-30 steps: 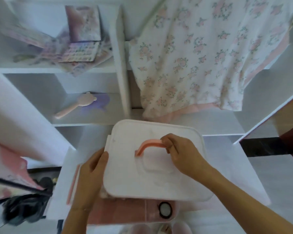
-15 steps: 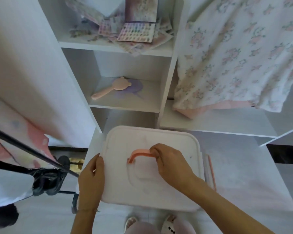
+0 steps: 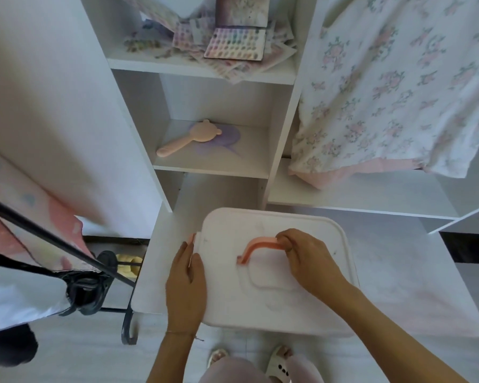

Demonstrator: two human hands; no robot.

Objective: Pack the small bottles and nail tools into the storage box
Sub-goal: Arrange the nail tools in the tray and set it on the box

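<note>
A white storage box [image 3: 233, 299] with its lid on sits at the front of a low white surface [image 3: 398, 272]. Its pink handle [image 3: 256, 247] stands raised on the lid. My right hand [image 3: 307, 258] grips the right end of that handle with curled fingers. My left hand [image 3: 186, 283] lies flat along the box's left edge, its fingertips beside a pink latch [image 3: 191, 240]. No small bottles or nail tools show; the closed lid hides the inside.
White shelves stand behind the box: a pink hairbrush [image 3: 183, 138] on the middle shelf, sticker sheets [image 3: 235, 42] on the top one. A floral cloth [image 3: 398, 87] hangs at right. A black rack [image 3: 67, 244] with clothes stands left. My slippered feet [image 3: 249, 357] show below.
The box has shifted right along the low surface while both hands stayed on it; the view swung, bringing the shelves toward the centre. A pink case seen in front of the box is gone from view.
</note>
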